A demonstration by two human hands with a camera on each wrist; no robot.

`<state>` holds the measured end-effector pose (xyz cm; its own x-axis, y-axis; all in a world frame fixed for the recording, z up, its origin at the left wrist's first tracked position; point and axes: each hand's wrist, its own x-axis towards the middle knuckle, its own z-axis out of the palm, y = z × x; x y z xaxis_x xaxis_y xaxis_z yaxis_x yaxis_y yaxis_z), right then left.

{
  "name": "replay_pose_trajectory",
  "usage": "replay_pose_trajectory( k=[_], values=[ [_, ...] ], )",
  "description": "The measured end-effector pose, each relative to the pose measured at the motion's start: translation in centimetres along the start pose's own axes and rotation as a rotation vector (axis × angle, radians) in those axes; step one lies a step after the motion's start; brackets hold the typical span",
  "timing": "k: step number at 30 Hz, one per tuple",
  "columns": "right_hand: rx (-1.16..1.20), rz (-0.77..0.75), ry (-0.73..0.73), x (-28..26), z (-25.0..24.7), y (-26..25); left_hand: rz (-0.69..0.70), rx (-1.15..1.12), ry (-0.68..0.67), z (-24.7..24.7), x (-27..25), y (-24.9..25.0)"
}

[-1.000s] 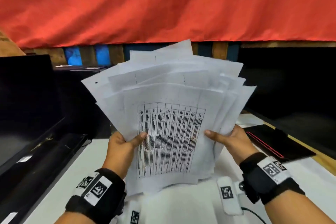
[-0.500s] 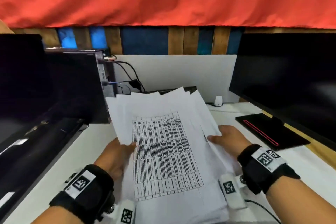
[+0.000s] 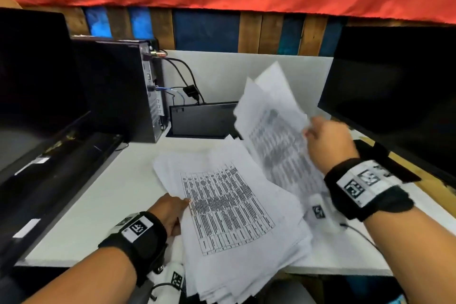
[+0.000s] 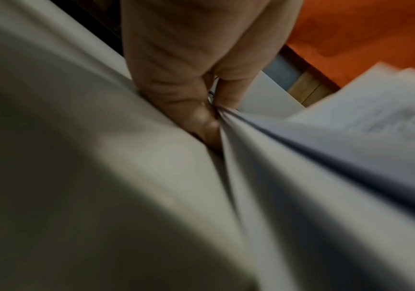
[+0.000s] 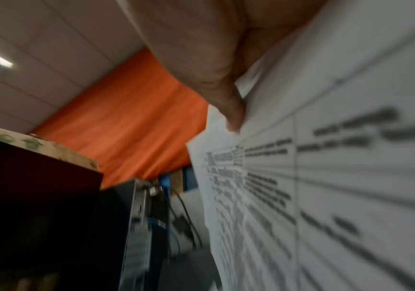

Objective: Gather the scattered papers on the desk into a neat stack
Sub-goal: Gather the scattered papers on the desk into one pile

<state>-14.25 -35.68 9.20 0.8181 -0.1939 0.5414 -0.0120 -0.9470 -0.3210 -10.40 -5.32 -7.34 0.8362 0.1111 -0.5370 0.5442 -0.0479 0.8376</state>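
White desk (image 3: pixel 118 195): left hand (image 3: pixel 170 212) pinches paper pile (image 3: pixel 234 229), right hand (image 3: pixel 328 145) grips lifted sheets (image 3: pixel 271 116).

Loose pile of white papers (image 3: pixel 237 215) lying fanned and uneven on the white desk (image 3: pixel 103 207), printed table facing up, near edge overhanging the desk front. A second batch of printed sheets (image 3: pixel 271 128) is raised, tilted at the pile's right.
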Motion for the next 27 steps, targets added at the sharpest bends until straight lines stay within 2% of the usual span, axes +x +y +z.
replay_pose_trajectory(
  k=[2, 4, 7, 10, 14, 16, 19, 21, 24, 27],
  values=[
    [0.085, -0.050, 0.227, 1.1, -3.7, -1.1, 0.035, -0.010, 0.025, 0.2, 0.4, -0.3],
    [0.158, -0.069, 0.357, 2.2, -6.9, -1.8, 0.065, 0.029, 0.059, 0.3, 0.3, -0.3],
    [0.260, 0.010, 0.345, 4.2, -9.0, -1.6, 0.083, 0.049, 0.046, 0.2, 0.1, -0.1],
    [0.324, 0.110, 0.117, 4.4, -6.1, -1.2, 0.092, 0.042, -0.007, 0.0, -0.1, -0.1],
    [0.196, 0.229, -0.381, -0.1, 3.6, -0.2, 0.082, 0.080, 0.030, 0.2, -0.5, -0.1],
    [0.200, 0.314, -0.509, -2.6, 7.9, -0.2, 0.055, 0.019, 0.018, 0.1, -0.5, -0.2],
    [0.147, 0.416, -0.614, -4.6, 11.9, 0.0, 0.044, -0.033, -0.143, -0.2, -1.6, -0.1],
    [0.100, 0.411, -0.709, -4.6, 12.9, -0.2, 0.132, 0.003, -0.186, -0.1, -2.4, -0.2],
    [0.109, 0.406, -0.813, -4.0, 13.3, -0.2, 0.364, 0.061, -0.205, 0.7, -2.5, -0.4],
    [0.204, 0.428, -0.850, -3.3, 11.7, 0.7, 0.569, 0.039, -0.131, 1.0, -3.9, 1.8]
  ],
)
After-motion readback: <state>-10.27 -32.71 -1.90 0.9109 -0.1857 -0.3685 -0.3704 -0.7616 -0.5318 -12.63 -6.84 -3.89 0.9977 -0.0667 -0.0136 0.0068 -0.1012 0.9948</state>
